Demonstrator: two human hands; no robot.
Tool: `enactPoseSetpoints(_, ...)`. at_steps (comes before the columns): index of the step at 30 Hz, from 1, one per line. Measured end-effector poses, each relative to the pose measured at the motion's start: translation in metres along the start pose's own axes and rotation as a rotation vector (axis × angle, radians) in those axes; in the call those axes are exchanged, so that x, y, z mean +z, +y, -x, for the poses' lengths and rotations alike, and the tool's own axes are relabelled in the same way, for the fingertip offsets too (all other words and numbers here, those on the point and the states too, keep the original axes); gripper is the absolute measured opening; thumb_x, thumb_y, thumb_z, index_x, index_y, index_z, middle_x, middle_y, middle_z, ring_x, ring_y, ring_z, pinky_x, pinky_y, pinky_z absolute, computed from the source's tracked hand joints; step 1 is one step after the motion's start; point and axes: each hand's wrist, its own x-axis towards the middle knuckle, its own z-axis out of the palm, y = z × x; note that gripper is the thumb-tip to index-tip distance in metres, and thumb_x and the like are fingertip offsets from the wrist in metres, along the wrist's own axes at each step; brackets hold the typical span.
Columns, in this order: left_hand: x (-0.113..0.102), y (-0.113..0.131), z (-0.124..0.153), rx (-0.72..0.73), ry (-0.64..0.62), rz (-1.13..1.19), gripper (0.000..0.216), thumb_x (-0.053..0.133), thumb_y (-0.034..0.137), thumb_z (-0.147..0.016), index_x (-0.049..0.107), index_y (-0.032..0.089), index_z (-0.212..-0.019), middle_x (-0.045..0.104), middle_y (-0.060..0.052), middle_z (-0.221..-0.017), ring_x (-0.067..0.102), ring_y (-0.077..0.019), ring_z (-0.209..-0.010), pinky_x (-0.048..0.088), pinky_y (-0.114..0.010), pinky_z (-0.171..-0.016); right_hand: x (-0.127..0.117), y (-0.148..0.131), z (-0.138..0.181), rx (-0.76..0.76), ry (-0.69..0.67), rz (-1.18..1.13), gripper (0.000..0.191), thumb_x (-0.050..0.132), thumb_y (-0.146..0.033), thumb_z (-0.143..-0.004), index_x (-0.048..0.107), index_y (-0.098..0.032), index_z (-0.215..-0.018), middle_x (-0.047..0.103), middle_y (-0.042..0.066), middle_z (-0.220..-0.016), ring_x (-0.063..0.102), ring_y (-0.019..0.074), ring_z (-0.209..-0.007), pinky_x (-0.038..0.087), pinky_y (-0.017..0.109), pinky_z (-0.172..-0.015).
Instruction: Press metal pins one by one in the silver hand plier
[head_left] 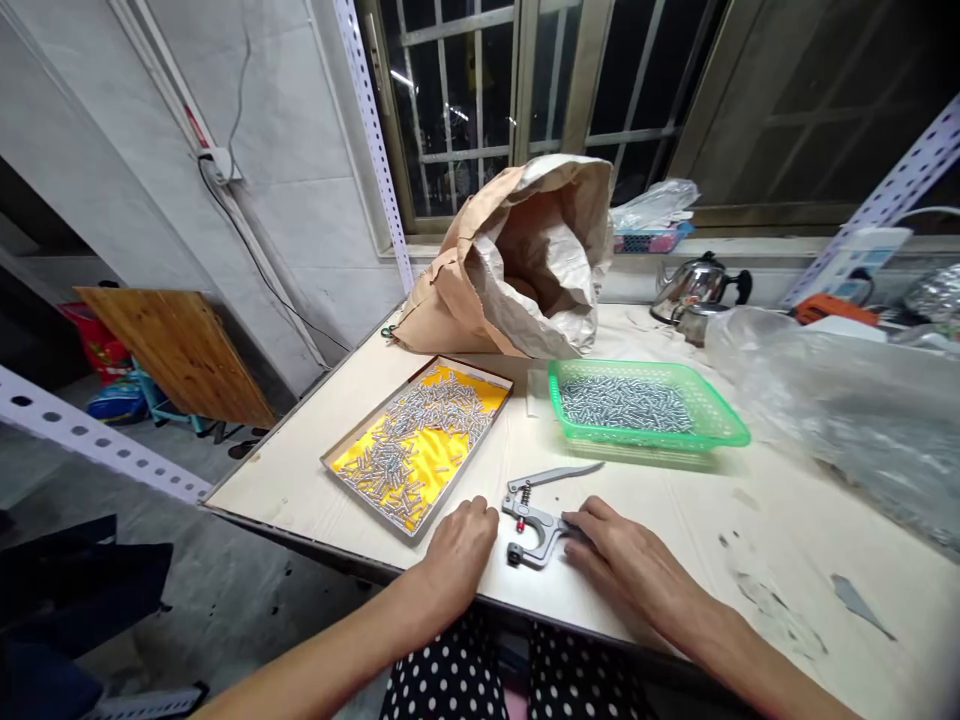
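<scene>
A small metal hand press plier (536, 515) with a red spring lies on the pale table (660, 510) near the front edge. My left hand (459, 552) rests just left of it, fingers curled down onto the table, nothing visible in them. My right hand (626, 565) lies flat to the right, fingers stretched out and touching the tool's lower handle. A shallow tray with a yellow lining (442, 455) holds several small metal pins, left of centre. A green plastic basket (724, 420) behind the tool holds many more of the same pins.
A crumpled brown paper sack (517, 265) lies open at the back of the table. A large clear plastic bag (847, 400) covers the right side. A metal kettle (694, 285) stands by the window sill. A wooden board (180, 350) leans on the floor at left.
</scene>
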Motion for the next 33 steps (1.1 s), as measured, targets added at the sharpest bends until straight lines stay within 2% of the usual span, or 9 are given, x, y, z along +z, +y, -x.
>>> enactPoseSetpoints(2, -0.002, 0.002, -0.001, 0.004, -0.038, -0.091, 0.030, 0.037, -0.001, -0.080, 0.053, 0.015, -0.100, 0.055, -0.011, -0.114, 0.052, -0.0214, -0.104, 0.043, -0.034, -0.090, 0.003, 0.000, 0.003, 0.039, -0.004, 0.024, 0.019, 0.043, -0.019, -0.093, 0.058, -0.019, -0.105, 0.054, 0.006, -0.098, 0.059, 0.0177, -0.083, 0.047, 0.030, -0.073)
enactPoseSetpoints(6, -0.008, 0.006, -0.006, -0.031, -0.101, -0.213, 0.034, 0.032, -0.004, -0.079, 0.053, 0.014, -0.100, 0.055, -0.013, -0.112, 0.052, -0.0242, -0.103, 0.044, -0.036, -0.087, 0.000, -0.005, 0.000, 0.094, -0.025, 0.065, 0.018, 0.043, -0.016, -0.093, 0.060, -0.018, -0.100, 0.054, 0.006, -0.098, 0.060, 0.0182, -0.084, 0.047, 0.030, -0.073)
enactPoseSetpoints(12, -0.001, 0.001, -0.008, 0.043, -0.061, -0.211, 0.031, 0.031, 0.000, -0.084, 0.056, 0.014, -0.095, 0.058, -0.012, -0.107, 0.055, -0.0230, -0.099, 0.044, -0.034, -0.083, -0.002, -0.004, -0.001, 0.078, -0.020, 0.133, 0.017, 0.043, -0.015, -0.093, 0.059, -0.018, -0.095, 0.056, 0.006, -0.097, 0.060, 0.0183, -0.086, 0.044, 0.028, -0.069)
enactPoseSetpoints(14, 0.003, -0.006, -0.010, 0.056, 0.009, -0.112, 0.025, 0.036, 0.005, -0.085, 0.059, 0.014, -0.087, 0.061, -0.010, -0.100, 0.057, -0.0216, -0.094, 0.045, -0.032, -0.081, 0.001, -0.001, -0.003, 0.080, -0.019, 0.184, 0.018, 0.042, -0.014, -0.093, 0.059, -0.018, -0.092, 0.057, 0.005, -0.096, 0.060, 0.0182, -0.086, 0.042, 0.028, -0.065)
enactPoseSetpoints(16, 0.006, -0.011, -0.014, -0.009, 0.078, 0.126, 0.019, 0.042, 0.014, -0.086, 0.061, 0.015, -0.082, 0.064, -0.007, -0.085, 0.060, -0.0185, -0.081, 0.046, -0.028, -0.074, 0.004, 0.002, -0.005, 0.065, -0.016, 0.226, 0.019, 0.040, -0.012, -0.093, 0.057, -0.018, -0.089, 0.058, 0.004, -0.094, 0.060, 0.0174, -0.083, 0.040, 0.027, -0.062)
enactPoseSetpoints(20, 0.009, -0.010, -0.023, -0.321, 0.038, 0.739, 0.012, 0.053, 0.023, -0.081, 0.061, 0.015, -0.078, 0.055, 0.003, -0.052, 0.053, -0.0118, -0.044, 0.043, -0.022, -0.048, 0.013, 0.007, -0.005, 0.026, 0.032, 0.285, 0.019, 0.040, -0.010, -0.093, 0.055, -0.019, -0.087, 0.058, 0.002, -0.091, 0.059, 0.0165, -0.077, 0.036, 0.028, -0.056)
enactPoseSetpoints(23, 0.014, -0.003, -0.026, -0.375, 0.060, 0.995, 0.012, 0.057, 0.025, -0.078, 0.059, 0.014, -0.075, 0.054, 0.004, -0.051, 0.048, -0.0086, -0.039, 0.039, -0.019, -0.039, 0.016, 0.008, -0.002, -0.002, 0.071, 0.324, 0.016, 0.042, -0.009, -0.092, 0.054, -0.019, -0.087, 0.057, 0.002, -0.090, 0.059, 0.0167, -0.075, 0.034, 0.029, -0.054)
enactPoseSetpoints(27, 0.023, 0.004, -0.026, -0.387, 0.082, 1.092, 0.017, 0.060, 0.029, -0.078, 0.060, 0.013, -0.075, 0.051, 0.005, -0.046, 0.044, -0.0066, -0.036, 0.035, -0.016, -0.036, 0.015, 0.008, 0.001, -0.047, 0.098, 0.334, 0.014, 0.045, -0.007, -0.090, 0.052, -0.020, -0.086, 0.056, 0.001, -0.088, 0.058, 0.0166, -0.074, 0.031, 0.029, -0.053)
enactPoseSetpoints(33, 0.024, 0.010, -0.026, -0.437, 0.036, 1.069, 0.020, 0.063, 0.031, -0.079, 0.059, 0.011, -0.078, 0.052, 0.005, -0.043, 0.044, -0.0066, -0.032, 0.035, -0.016, -0.034, 0.010, 0.002, 0.004, -0.049, 0.086, 0.340, 0.017, 0.043, -0.004, -0.088, 0.050, -0.019, -0.087, 0.056, 0.002, -0.089, 0.058, 0.0177, -0.075, 0.027, 0.029, -0.050)
